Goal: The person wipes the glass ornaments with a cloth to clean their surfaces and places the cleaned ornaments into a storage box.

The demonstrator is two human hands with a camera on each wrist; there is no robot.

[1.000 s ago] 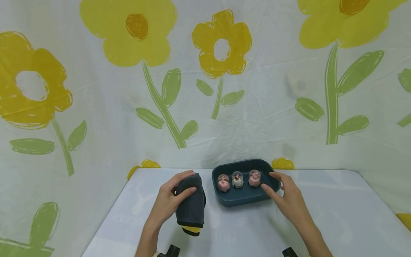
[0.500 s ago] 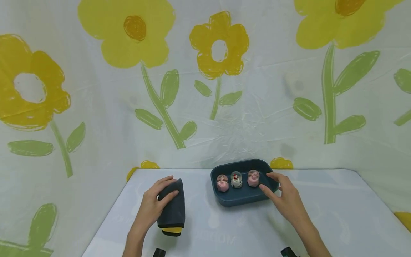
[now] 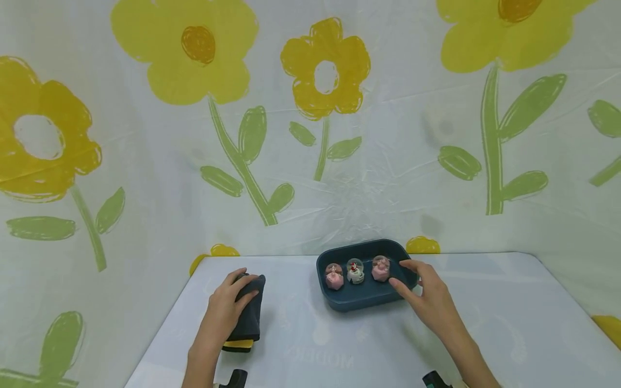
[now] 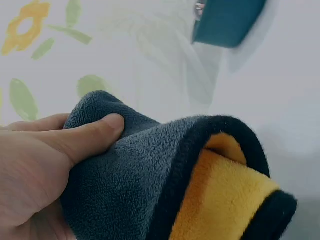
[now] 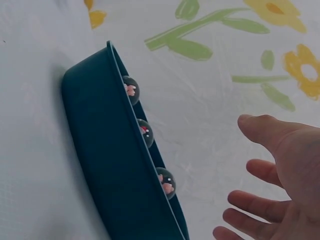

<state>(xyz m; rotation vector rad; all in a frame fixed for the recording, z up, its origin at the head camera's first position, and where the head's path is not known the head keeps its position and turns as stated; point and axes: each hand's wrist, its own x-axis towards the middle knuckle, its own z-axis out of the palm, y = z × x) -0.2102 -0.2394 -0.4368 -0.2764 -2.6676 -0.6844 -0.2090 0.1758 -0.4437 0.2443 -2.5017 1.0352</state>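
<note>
My left hand (image 3: 225, 307) grips a folded microfibre towel (image 4: 135, 175), its thumb on top. The towel is dark grey outside, yellow inside, with black edging, and hangs at the table's left side in the head view. The fingers beneath it are mostly hidden. My right hand (image 3: 427, 293) stays at the right end of a dark teal tray (image 3: 361, 307), fingers spread and nothing between them. Three small snow globes sit in a row in the tray: a pink one (image 3: 334, 279), a white one with a red detail (image 3: 355, 274) and another pink one (image 3: 380, 271).
The white table (image 3: 504, 312) carries faint printed lettering. Behind it hangs a pale curtain (image 3: 388, 205) with yellow flowers, close to the table's back edge. The tray stands near that edge.
My left hand has carried the towel leftward, away from the tray. The right hand, tray and snow globes keep their places, with only a slight shift of the head view.
</note>
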